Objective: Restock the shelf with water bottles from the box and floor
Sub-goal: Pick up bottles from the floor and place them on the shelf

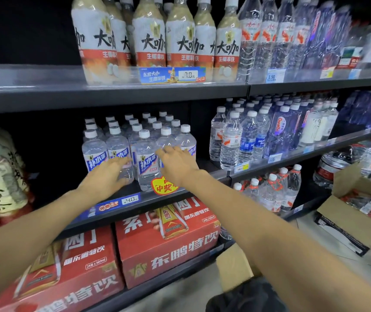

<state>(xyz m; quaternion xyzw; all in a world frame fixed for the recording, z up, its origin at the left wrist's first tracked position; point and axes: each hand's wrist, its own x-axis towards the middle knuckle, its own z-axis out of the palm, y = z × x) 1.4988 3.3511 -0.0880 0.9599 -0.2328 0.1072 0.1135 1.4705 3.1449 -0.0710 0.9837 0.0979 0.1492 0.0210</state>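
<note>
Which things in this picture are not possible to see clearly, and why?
Head view only:
- Left hand fingers: blurred, contact with the blue-label bottles unclear.
- Right hand hides the lower part of the bottle behind it.
- Upper shelf's right-end bottles: blurred, labels unreadable.
- Open cardboard box: cut by the right edge, contents unclear.
- Price tag: small text illegible.

dark metal shelving (112, 95) | pale floor (328, 248) | dim aisle

Both hands (106, 174) (176, 164) outstretched, fingers spread
</note>
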